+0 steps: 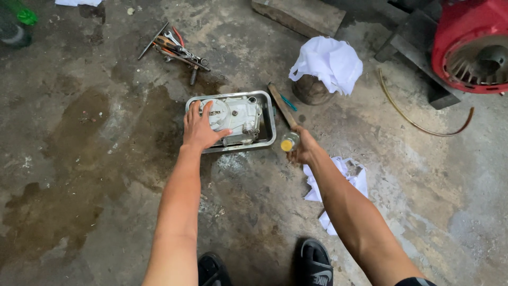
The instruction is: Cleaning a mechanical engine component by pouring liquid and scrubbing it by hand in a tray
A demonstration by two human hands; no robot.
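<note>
**Left hand on the engine cover, right hand around a small bottle**

Head view: the person stands over a stained concrete floor (95,159), both arms stretched forward. The left hand (200,127) lies flat, fingers spread, on the pale grey engine cover (241,116) that sits inside a shallow metal tray (268,127). The tray rests on the floor with its long axis running left to right across the picture; the cover fills most of it and follows the same axis, its rounded end under the left hand and its bossed end towards the right.

The right hand (302,149) is just beside the tray's right edge, fingers curled tight around a small bottle (289,142). The bottle's yellowish end faces up and left, towards the tray; its body is hidden in the fist, so its full axis cannot be told.

A flat file (282,105) lies slantwise beside the tray, near the right hand. A white cloth (328,62) drapes a round pot behind it, and crumpled white rags (349,177) lie under the right forearm. A cluster of wrenches (177,50) sits well apart, beyond the tray. A red engine housing (471,42) stands at the upper right. Two black sandals (315,262) show at the bottom.
</note>
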